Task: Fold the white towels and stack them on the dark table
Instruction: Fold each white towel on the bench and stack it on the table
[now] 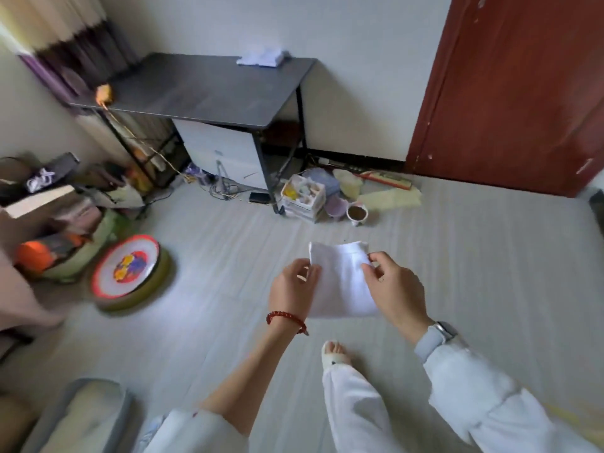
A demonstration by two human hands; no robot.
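I hold a white towel (341, 279) in the air between both hands, over the pale striped floor (474, 256) and well short of the dark surface (196, 89). It hangs as a folded rectangle, its long axis running from the top edge by my fingertips down toward my wrists, the upper edge facing the far wall. My left hand (292, 287) pinches the towel's left edge near the top corner, fingers curled around the cloth; a red bead bracelet (286, 320) sits on that wrist. My right hand (394, 289) grips the right edge near the upper corner, thumb and fingers closed on the fabric, with a grey watch (436, 336) on the wrist. The lower part of the towel drops behind my hands, so I cannot tell how many layers it has.

On the dark surface, at its far right corner against the wall, lies a small pile of white towels (263, 57), its edges blurred. A round patterned cushion (130, 273) lies on the floor to my left.
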